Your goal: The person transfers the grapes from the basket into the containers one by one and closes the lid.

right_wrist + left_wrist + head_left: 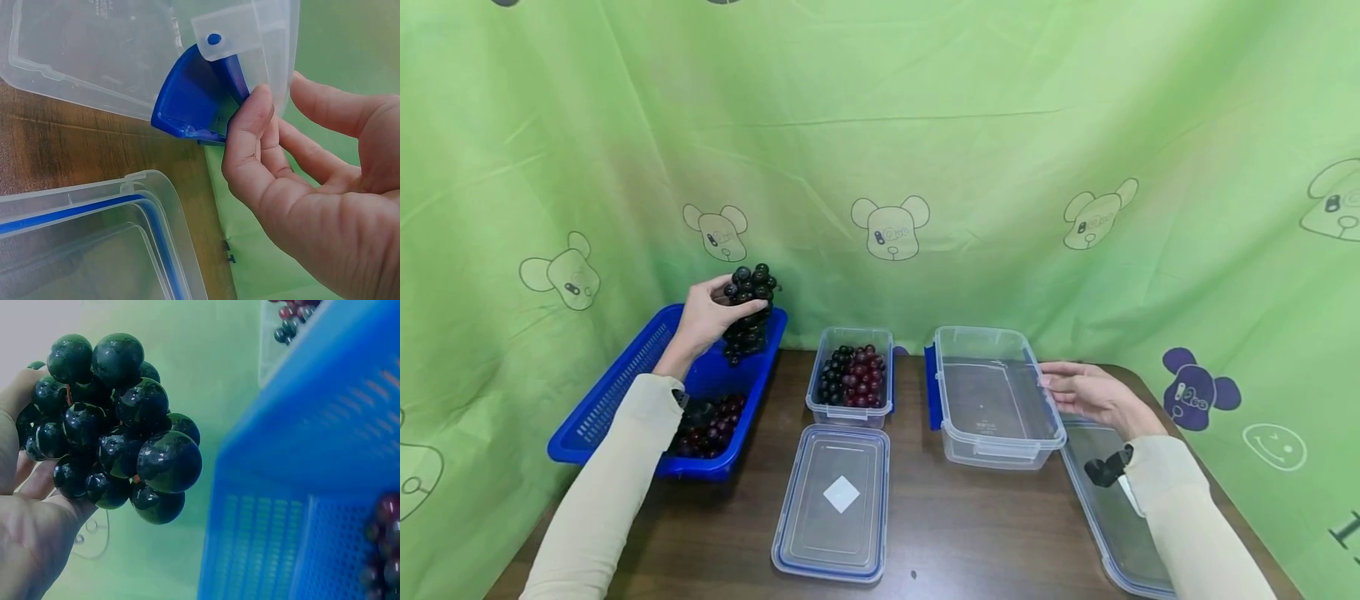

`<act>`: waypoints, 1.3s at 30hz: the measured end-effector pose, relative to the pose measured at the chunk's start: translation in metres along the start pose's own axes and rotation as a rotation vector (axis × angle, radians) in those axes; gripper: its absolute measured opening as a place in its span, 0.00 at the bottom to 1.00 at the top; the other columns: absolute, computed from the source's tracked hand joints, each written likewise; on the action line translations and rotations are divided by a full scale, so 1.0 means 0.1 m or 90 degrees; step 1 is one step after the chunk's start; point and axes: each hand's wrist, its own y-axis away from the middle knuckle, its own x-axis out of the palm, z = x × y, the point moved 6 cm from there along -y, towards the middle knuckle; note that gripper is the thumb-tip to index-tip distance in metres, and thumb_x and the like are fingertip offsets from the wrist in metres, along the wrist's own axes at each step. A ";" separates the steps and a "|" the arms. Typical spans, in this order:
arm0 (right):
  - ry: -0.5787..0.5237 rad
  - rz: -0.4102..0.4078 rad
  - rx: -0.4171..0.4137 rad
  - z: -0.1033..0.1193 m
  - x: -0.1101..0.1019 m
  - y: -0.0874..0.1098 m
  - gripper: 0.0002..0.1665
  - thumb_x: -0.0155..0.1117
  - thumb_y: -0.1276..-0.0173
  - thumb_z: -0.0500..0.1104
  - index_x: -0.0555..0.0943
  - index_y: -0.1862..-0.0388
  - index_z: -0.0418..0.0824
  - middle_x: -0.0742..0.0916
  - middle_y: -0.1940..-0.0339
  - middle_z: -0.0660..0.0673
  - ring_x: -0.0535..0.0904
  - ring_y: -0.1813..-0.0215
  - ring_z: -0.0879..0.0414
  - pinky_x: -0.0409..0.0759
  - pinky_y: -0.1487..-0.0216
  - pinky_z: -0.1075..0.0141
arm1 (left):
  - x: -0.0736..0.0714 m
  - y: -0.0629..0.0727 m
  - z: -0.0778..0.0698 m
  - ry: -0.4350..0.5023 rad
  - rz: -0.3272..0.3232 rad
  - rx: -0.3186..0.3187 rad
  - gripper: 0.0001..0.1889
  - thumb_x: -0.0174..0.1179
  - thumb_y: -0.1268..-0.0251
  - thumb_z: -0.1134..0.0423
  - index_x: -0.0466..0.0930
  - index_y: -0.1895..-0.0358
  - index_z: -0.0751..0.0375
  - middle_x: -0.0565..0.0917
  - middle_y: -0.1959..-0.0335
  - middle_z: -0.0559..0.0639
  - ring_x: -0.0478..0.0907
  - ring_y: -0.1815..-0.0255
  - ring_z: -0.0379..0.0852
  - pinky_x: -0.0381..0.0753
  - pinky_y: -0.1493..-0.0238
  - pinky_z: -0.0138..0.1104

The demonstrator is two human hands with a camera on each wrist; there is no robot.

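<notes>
My left hand (pixel 703 317) grips a bunch of dark grapes (pixel 749 312) above the blue basket (pixel 647 333). In the left wrist view the grapes (pixel 119 437) are glossy and near-black, with the fingers partly hidden behind them. My right hand (pixel 1086 392) holds the right side of the large clear food container (pixel 1000 400), which has no grapes in it. The right wrist view shows the fingers curled at its blue handle (pixel 194 94), with the thumb by the container's edge. Red and dark grapes (pixel 718 425) lie in the basket.
A smaller clear container (pixel 815 387) in the middle holds dark and red grapes. In front of it lies a clear lid (pixel 842 542) with a white label. A larger lid (pixel 1127 517) lies under my right forearm. Behind the brown table (pixel 947 542) hangs a green curtain (pixel 985 125).
</notes>
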 end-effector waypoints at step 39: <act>-0.005 0.001 0.005 0.02 -0.01 0.02 0.14 0.59 0.20 0.33 0.80 0.45 0.49 0.92 0.59 0.53 0.89 0.57 0.61 0.88 0.51 0.67 | 1.34 -0.09 -1.07 0.088 0.094 0.106 0.39 0.81 0.44 0.52 0.78 0.29 0.58 0.90 0.44 0.57 0.88 0.46 0.53 0.89 0.44 0.44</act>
